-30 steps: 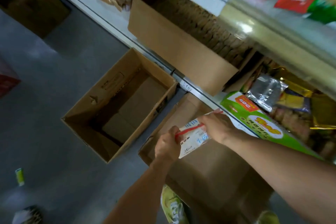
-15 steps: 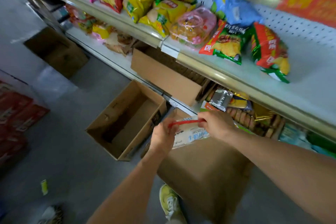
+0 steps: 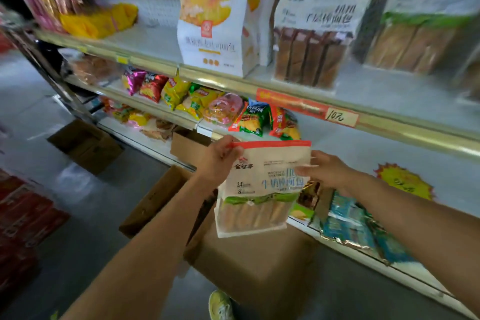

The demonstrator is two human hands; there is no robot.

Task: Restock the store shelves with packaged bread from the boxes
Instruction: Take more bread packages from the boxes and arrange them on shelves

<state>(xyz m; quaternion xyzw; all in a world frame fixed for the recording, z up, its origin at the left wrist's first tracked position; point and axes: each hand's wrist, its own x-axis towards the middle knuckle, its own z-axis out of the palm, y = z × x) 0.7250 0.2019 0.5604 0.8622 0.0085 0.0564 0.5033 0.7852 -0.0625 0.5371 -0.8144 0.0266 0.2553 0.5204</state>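
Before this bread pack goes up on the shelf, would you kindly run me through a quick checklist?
1. Grip: left hand pinches the top left corner of the bread pack, right hand holds its right edge: ok.
2. Pack upright, label facing the person: ok.
3. Matching stock: a similar red-topped bread bag stands on the upper shelf: ok.
4. Free space: bare shelf surface shows in front of and beside that bag: ok.
5. Pack seal intact: cannot tell, too blurred.
6. Footing: a cardboard box sits on the floor right at the feet: not ok.
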